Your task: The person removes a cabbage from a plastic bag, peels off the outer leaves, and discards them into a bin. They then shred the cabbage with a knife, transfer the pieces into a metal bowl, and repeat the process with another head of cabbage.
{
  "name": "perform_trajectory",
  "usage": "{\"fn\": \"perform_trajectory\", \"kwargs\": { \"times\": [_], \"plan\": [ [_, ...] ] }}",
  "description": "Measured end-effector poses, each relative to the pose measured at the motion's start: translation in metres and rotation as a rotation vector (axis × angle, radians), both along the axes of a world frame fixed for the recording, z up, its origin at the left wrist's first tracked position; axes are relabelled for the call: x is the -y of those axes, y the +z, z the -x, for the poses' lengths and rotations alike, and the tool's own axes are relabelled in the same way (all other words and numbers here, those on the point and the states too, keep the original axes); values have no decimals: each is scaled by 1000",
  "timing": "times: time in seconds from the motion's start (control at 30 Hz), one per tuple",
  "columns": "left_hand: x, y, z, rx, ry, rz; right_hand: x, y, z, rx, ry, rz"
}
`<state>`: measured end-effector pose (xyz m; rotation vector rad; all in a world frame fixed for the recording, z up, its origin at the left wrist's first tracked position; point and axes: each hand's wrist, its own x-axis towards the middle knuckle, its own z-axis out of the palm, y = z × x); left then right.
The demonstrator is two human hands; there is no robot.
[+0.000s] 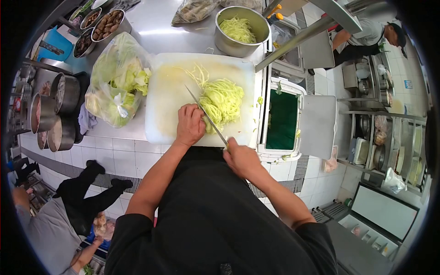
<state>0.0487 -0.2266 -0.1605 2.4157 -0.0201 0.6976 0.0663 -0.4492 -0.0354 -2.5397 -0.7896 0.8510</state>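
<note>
Black clothing (206, 206) is fronting a white board (160, 98) on a metal counter (158, 32), tiled floor (144, 158) showing below. Right hand (240, 157) is gripping a knife (193, 96); left hand (191, 124) is curling beside blade and green shreds (224, 98).

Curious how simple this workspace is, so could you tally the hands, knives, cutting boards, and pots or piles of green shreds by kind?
Hands, left and right: 2
Knife: 1
Cutting board: 1
Shred pile: 1
Pot of shreds: 1
Total: 6

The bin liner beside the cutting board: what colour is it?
The bin liner is dark green, seen best in the head view.
</note>
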Motion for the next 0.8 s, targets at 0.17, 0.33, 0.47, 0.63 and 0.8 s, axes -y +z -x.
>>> {"fn": "perform_trajectory", "kwargs": {
  "times": [0.17,0.33,0.47,0.63,0.8],
  "plan": [
    [1,-1,4,8,-10,-1,-38,-55,-20,152,-14,-112],
    [0,-2,1,-13,1,8,-12,22,-16,44,34,-27],
    [0,1,0,4,4,4,-13,-6,-1,28,-19,-23],
    [-2,4,-1,18,-22,8,-42,-49,-20,139,-17,-94],
    [-13,25,4,-6,-43,91,-17,20,-22,68,-24,-86]
  ]
}}
